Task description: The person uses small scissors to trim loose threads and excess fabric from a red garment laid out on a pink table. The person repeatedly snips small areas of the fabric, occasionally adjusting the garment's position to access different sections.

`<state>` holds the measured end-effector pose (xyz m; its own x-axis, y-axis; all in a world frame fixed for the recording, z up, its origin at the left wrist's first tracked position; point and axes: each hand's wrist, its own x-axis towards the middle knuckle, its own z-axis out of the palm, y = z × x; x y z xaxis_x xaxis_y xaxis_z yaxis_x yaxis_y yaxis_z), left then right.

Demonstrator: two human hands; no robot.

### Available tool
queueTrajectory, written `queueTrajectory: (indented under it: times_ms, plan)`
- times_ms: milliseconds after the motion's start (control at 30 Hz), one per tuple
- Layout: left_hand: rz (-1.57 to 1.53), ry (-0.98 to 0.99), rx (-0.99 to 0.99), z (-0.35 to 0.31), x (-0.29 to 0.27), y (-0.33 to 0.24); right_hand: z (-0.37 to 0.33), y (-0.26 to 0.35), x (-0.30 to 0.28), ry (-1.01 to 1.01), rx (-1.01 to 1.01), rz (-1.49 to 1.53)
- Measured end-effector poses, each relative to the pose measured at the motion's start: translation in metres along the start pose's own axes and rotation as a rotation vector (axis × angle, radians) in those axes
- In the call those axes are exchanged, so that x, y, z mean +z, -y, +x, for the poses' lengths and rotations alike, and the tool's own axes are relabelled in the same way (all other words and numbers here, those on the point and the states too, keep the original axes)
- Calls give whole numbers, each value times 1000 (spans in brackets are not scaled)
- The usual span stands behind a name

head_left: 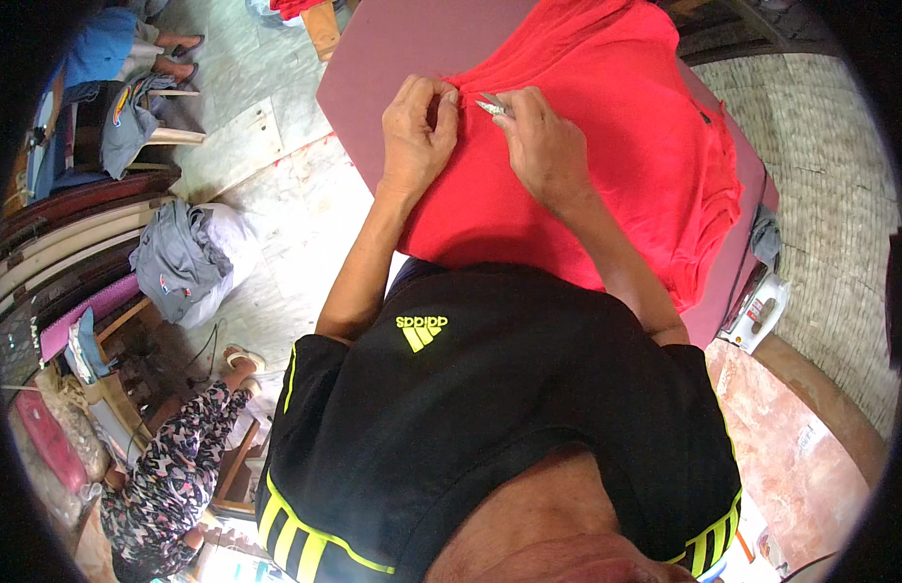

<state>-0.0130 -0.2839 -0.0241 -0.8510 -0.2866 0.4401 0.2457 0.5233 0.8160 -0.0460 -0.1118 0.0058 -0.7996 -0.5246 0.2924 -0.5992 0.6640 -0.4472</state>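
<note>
Red cloth [616, 165] lies spread over a dull purple-pink tabletop [393, 49], its right part rumpled and folded. At the cloth's far left edge, my left hand [420, 134] pinches the fabric between thumb and fingers. My right hand [546, 146] is just to the right, above the cloth, closed round small metal thread snips [492, 107]. The tips of the snips point left toward the pinched edge, a short gap from my left fingers. Most of the snips' body is hidden inside my right hand.
A white clothes iron [759, 309] stands by the table's right side. A pile of grey garments [179, 257] sits on the left. At lower left is a person in patterned clothing [169, 476]; another person's legs [174, 58] show at upper left, near a wooden stool [174, 137].
</note>
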Motion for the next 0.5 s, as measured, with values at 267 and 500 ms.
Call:
queueTrajectory:
  times_ms: [267,500]
  plan:
    - [47,-44,121,0,3,2,25,2,2,46,-170,-95]
    - [185,-55,-100,-7,-27,18,26,-14,-4,57,-26,198]
